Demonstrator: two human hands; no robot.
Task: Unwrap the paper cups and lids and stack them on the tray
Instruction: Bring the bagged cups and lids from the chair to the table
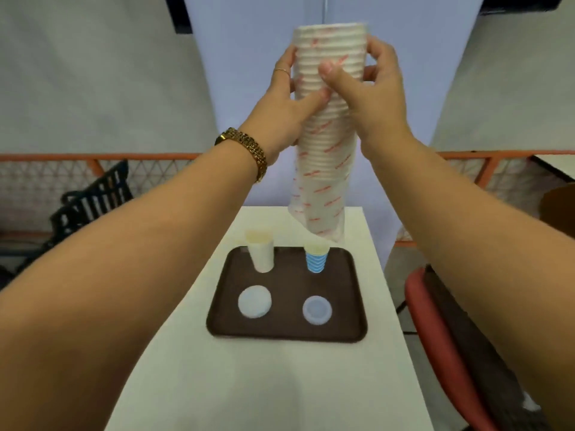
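Observation:
I hold a tall stack of white paper cups upright in the air, still inside a clear plastic sleeve with red print; the sleeve's loose end hangs down over the table. My left hand grips the stack from the left. My right hand grips it from the right, thumb across the front. Below, a brown tray holds a white cup, a blue-striped cup, and two white lids: a larger lid and a smaller lid.
The tray lies on a narrow white table. A red chair stands at the right, a black chair at the far left. An orange mesh railing runs behind the table.

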